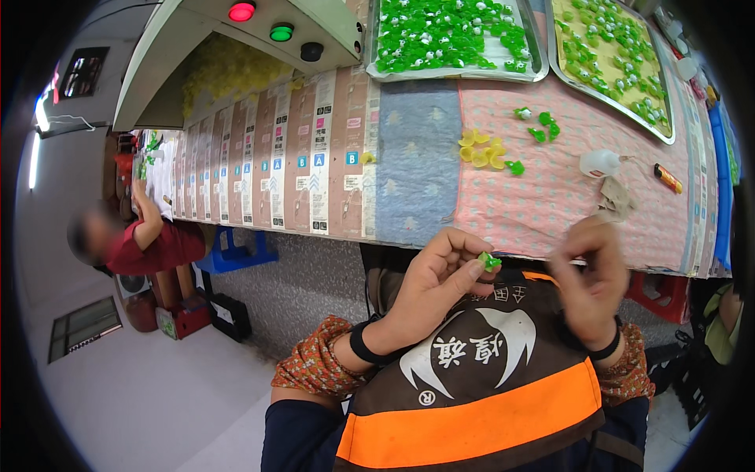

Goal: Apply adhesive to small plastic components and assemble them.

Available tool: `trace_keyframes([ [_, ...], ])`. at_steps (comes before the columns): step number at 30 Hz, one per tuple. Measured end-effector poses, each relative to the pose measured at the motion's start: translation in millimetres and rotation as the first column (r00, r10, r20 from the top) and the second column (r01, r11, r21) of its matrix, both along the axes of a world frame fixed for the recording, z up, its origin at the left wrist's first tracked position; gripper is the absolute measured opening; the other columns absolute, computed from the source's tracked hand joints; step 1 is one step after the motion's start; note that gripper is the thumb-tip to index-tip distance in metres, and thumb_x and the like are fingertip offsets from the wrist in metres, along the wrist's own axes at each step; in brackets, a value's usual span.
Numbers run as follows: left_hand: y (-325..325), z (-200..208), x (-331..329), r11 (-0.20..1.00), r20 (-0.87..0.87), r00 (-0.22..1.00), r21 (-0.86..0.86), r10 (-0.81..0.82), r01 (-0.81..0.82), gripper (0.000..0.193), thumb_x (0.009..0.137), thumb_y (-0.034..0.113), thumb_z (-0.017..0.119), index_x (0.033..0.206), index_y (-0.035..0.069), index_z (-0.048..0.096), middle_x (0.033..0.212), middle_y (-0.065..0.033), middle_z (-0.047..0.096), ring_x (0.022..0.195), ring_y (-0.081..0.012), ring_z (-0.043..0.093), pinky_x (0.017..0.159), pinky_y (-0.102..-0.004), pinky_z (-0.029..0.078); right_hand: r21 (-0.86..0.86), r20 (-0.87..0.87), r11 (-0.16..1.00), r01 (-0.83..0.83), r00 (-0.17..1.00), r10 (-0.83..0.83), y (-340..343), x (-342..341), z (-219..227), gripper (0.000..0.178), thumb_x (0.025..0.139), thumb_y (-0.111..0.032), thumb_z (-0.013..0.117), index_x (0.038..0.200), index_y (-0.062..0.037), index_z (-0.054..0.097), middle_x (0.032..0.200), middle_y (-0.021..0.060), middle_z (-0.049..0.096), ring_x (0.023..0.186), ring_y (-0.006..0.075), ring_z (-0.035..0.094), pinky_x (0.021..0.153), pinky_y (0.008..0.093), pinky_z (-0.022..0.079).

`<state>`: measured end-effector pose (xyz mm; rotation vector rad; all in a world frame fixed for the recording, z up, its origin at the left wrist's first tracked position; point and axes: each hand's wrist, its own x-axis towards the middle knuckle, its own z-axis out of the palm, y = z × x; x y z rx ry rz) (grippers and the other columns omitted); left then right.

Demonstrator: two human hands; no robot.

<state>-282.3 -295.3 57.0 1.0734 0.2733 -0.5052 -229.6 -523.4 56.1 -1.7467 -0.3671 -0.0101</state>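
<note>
Pinched between the thumb and fingers of my left hand (450, 274) is a small green plastic piece (489, 262), held just off the table's near edge. My right hand (590, 271) is to its right, blurred by motion, with its fingers curled; whether anything is in them does not show. On the pink cloth (535, 189) beyond lie several yellow cup-shaped pieces (481, 149), a green piece (515, 167) beside them and a few green pieces with white parts (543, 126) farther back. A white squeeze bottle (600, 164) lies near a crumpled rag (616, 197).
A metal tray of green-and-white pieces (456, 75) stands at the back, with another tray (668, 130) to its right. An orange tube (668, 178) lies at right. At left is a machine (236, 47) with red and green lights. A person in red (161, 244) sits far left.
</note>
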Motion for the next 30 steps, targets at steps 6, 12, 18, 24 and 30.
trace_keyframes([
  [6, 3, -2, -1, 1.000, 0.008, 1.000, -0.008, 0.003, -0.003, 0.023, 0.105, 0.012, 0.050, 0.125, 0.001, 0.050, 0.114, -0.0099, 0.060, 0.109, -0.0158, 0.062, 0.090, -0.0339, 0.059, 0.020, 0.017, 0.891, 0.454, 0.891, -0.454, -46, 39, -7, 0.037, 0.085, 0.004, 0.066, 0.119, -0.0024, 0.051, 0.100, 0.0023, 0.046, 0.089, 0.0106, 0.043, 0.079, 0.0248, 0.038],
  [12, 4, -5, -4, 1.000, -0.002, 1.000, -0.017, 0.012, -0.012, 0.028, 0.105, 0.015, 0.050, 0.128, -0.001, 0.050, 0.113, -0.0104, 0.061, 0.108, -0.0156, 0.063, 0.091, -0.0343, 0.059, -0.339, -0.068, 0.913, 0.226, 0.962, -0.263, -59, 63, -14, 0.050, 0.088, -0.004, 0.066, 0.136, -0.0104, 0.055, 0.115, 0.0036, 0.051, 0.099, 0.0123, 0.049, 0.082, 0.0257, 0.043],
  [18, 4, -6, -5, 0.999, -0.015, 1.000, -0.029, 0.018, -0.018, 0.029, 0.105, 0.015, 0.049, 0.129, -0.001, 0.051, 0.112, -0.0106, 0.062, 0.107, -0.0156, 0.063, 0.090, -0.0342, 0.059, -0.339, -0.159, 0.927, 0.160, 0.962, -0.224, -60, 75, -24, 0.041, 0.089, -0.005, 0.067, 0.129, -0.0093, 0.058, 0.111, 0.0018, 0.054, 0.092, 0.0095, 0.051, 0.067, 0.0227, 0.050],
  [24, 6, -8, -6, 0.999, -0.048, 0.999, -0.049, 0.010, -0.012, 0.029, 0.106, 0.017, 0.048, 0.129, 0.000, 0.052, 0.110, -0.0104, 0.062, 0.105, -0.0152, 0.063, 0.089, -0.0338, 0.059, -0.224, -0.198, 0.959, 0.170, 0.956, -0.216, -53, 72, -15, 0.033, 0.089, -0.003, 0.066, 0.121, -0.0061, 0.055, 0.110, 0.0038, 0.057, 0.091, 0.0091, 0.052, 0.068, 0.0221, 0.049],
  [30, 6, -9, -6, 0.998, -0.062, 0.998, -0.051, 0.019, -0.022, 0.029, 0.106, 0.018, 0.048, 0.129, 0.000, 0.053, 0.109, -0.0093, 0.062, 0.103, -0.0145, 0.063, 0.089, -0.0343, 0.059, 0.112, -0.257, 0.989, -0.093, 0.959, 0.120, -48, 32, 25, 0.045, 0.085, -0.015, 0.064, 0.122, 0.0004, 0.045, 0.105, 0.0096, 0.058, 0.097, 0.0174, 0.058, 0.089, 0.0327, 0.046],
])
